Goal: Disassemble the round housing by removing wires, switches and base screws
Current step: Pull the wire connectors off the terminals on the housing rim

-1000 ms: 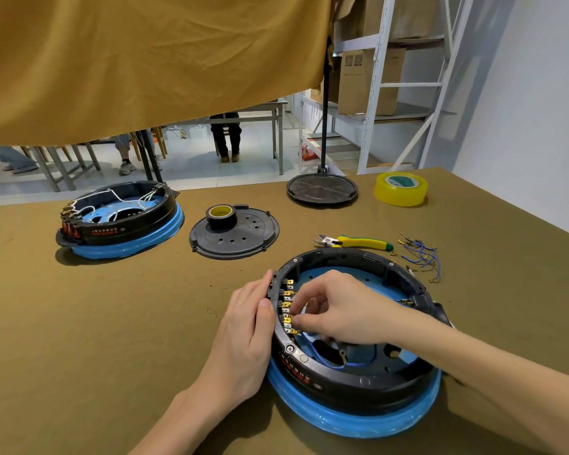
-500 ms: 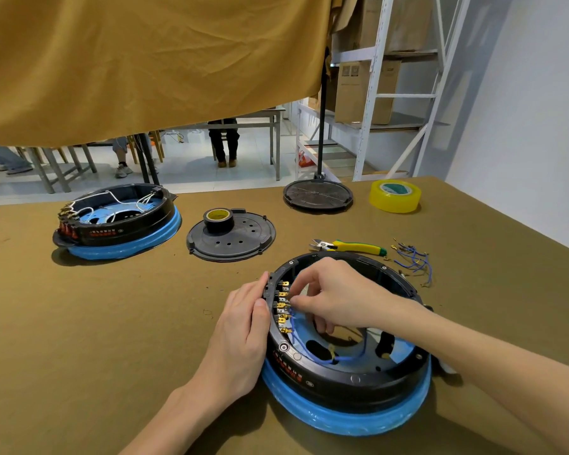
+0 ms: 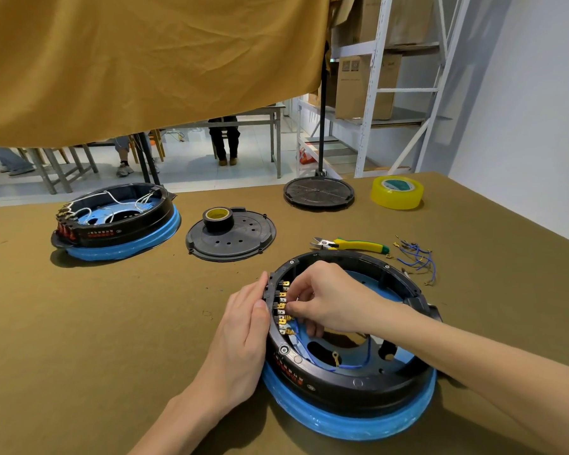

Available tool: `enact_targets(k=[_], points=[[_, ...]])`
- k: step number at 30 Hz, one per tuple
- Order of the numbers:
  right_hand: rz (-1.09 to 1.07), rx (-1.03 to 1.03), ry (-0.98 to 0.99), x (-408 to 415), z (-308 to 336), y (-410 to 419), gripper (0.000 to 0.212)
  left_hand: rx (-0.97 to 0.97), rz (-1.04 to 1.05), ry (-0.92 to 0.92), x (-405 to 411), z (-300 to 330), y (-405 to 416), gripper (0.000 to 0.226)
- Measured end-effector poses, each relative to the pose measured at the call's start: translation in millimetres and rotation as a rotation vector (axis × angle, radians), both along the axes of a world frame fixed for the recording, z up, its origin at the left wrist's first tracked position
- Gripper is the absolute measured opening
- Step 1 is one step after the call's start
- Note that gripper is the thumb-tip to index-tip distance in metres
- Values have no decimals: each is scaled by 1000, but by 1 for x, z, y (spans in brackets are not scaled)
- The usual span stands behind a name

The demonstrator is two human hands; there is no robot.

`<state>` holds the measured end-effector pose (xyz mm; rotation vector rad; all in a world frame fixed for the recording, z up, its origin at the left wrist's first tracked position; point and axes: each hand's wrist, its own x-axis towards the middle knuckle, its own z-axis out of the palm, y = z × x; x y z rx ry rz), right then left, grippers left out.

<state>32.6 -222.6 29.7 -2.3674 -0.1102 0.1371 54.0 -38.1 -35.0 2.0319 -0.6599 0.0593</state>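
Observation:
The round black housing (image 3: 349,385) with a blue rim lies in front of me on the olive table. A row of switches with brass terminals (image 3: 282,308) lines its left inner wall. My left hand (image 3: 240,336) lies flat against the outer left wall, fingers straight. My right hand (image 3: 329,298) reaches inside the ring, its fingertips curled and pinching at the terminals. A blue wire (image 3: 349,366) with a ring lug lies loose on the housing floor.
Green-handled cutters (image 3: 352,244) and a bunch of removed blue wires (image 3: 414,257) lie behind the housing. A black lid (image 3: 240,241) carrying a tape roll, a second wired housing (image 3: 115,221), a stand base (image 3: 318,192) and yellow tape (image 3: 396,192) sit farther back.
My right hand's fingers have crept a little up the terminal row. The view has tilted slightly. My left hand stays pressed on the housing wall.

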Motion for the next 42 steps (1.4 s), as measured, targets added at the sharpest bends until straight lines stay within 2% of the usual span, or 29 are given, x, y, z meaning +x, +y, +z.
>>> enact_targets(k=[5,11,16,21,35,38,42], points=[[-4,-42,-30,-1,-2,1,16,1,6,-2,0,0,-1,64],[1,-49,-13,0,1,-1,14,-9,3,3,0,0,-1,74],[6,-46,-15,0,1,-2,15,-13,17,-8,0,0,-2,65],[-1,-41,-25,0,0,-4,15,-26,6,-13,-1,0,-3,74],[-5,-10,29,-4,0,-13,18,-17,10,-31,2,-2,-3,68],[-44,-34,-41,-6,-1,-15,16,-20,17,-39,2,-2,-4,66],[24,-81,-106,-11,0,-6,11,-13,19,-47,1,0,-4,61]])
